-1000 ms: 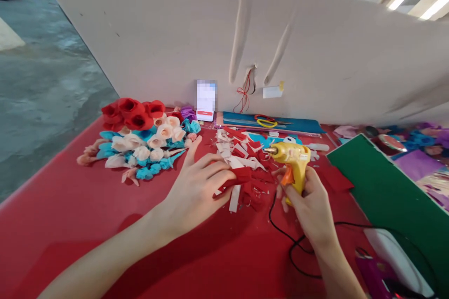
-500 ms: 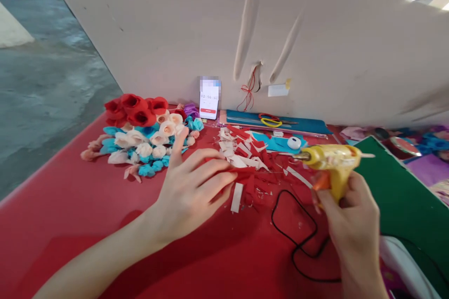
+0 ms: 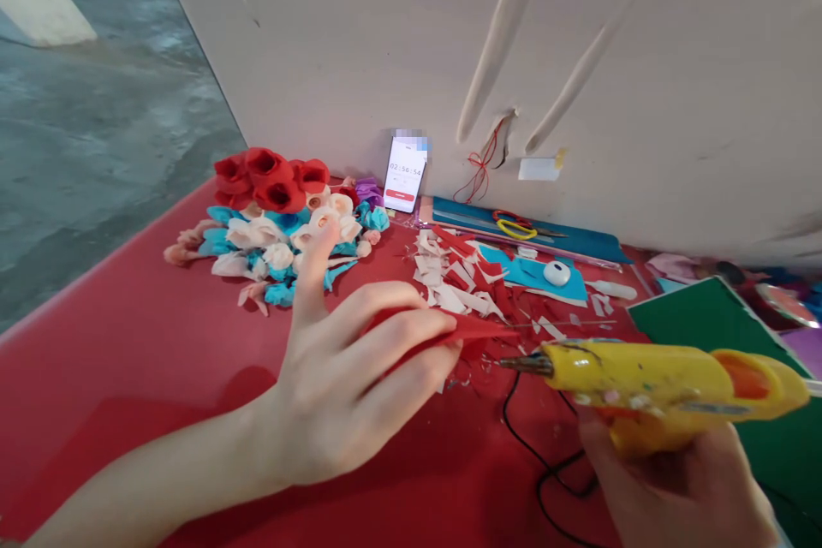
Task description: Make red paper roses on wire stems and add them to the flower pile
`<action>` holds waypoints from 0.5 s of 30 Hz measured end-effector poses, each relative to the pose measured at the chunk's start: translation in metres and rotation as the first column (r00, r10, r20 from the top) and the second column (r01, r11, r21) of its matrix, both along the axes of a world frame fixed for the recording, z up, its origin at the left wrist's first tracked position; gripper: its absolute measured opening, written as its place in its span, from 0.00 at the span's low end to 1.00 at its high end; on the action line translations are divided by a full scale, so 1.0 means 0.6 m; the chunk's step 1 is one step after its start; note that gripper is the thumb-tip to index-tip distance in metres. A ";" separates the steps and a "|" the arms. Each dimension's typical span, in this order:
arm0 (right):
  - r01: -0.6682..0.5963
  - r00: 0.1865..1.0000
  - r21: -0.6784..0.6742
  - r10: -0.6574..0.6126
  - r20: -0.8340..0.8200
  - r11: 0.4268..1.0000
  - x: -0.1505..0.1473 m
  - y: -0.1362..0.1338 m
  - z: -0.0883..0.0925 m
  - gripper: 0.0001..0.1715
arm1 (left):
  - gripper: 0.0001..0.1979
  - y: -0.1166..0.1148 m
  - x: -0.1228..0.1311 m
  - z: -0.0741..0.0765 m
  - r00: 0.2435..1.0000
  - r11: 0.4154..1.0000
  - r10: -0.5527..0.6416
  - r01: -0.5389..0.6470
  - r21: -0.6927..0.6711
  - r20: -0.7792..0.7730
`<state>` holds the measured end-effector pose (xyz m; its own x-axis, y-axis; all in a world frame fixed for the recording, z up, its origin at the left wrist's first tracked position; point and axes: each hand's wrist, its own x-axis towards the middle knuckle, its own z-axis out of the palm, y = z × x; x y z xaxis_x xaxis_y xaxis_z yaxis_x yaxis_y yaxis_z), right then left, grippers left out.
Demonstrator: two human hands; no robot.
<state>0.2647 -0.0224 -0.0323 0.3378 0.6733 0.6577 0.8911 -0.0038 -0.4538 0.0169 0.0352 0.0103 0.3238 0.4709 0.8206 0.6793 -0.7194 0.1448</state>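
Note:
Pinched between the fingers of my left hand (image 3: 360,377) is a folded piece of red paper (image 3: 479,332), its pointed end toward the right. A thin strand runs rightward from near that tip. My right hand (image 3: 687,488) is wrapped round the handle of a yellow glue gun (image 3: 648,381). The gun's metal nozzle points left and lies just below and right of the red paper's tip, apart from it. Beyond my left hand lies a heap of paper flowers, among them red flowers (image 3: 276,180) and white flowers (image 3: 279,255).
Red and white paper scraps (image 3: 455,274) lie behind my hands. Scissors (image 3: 517,227) rest on a blue strip by the wall. A phone (image 3: 406,171) showing a timer leans there. A black cord (image 3: 530,437) curls below the gun; a green board (image 3: 712,317) lies at right.
The glue gun has swung closer and lower, its nozzle now nearer the left hand. More of the red paper shows past the left fingers. The view has tilted and shifted slightly.

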 end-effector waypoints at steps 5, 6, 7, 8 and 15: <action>0.012 0.997 -0.001 -0.012 0.077 1.000 -0.009 -0.001 0.002 0.22 | 0.05 0.000 -0.001 0.000 1.000 1.000 -0.007 0.007 -0.025 -0.007; 0.015 0.996 -0.003 -0.014 0.091 1.000 -0.010 -0.001 0.003 0.22 | 0.05 0.001 -0.001 0.000 1.000 1.000 -0.007 0.006 -0.025 -0.010; 0.015 0.994 0.005 -0.015 0.109 1.000 -0.011 0.000 0.003 0.21 | 0.06 0.001 0.000 0.000 1.000 1.000 -0.006 0.006 -0.024 -0.013; 0.010 0.992 0.021 -0.013 0.125 1.000 -0.012 0.000 0.003 0.21 | 0.06 0.001 0.000 0.000 1.000 1.000 -0.004 0.003 -0.026 -0.016; 0.025 0.994 0.032 -0.028 0.105 0.999 -0.024 0.001 0.010 0.18 | 0.04 -0.002 0.001 -0.001 1.000 0.999 -0.019 0.019 -0.034 -0.014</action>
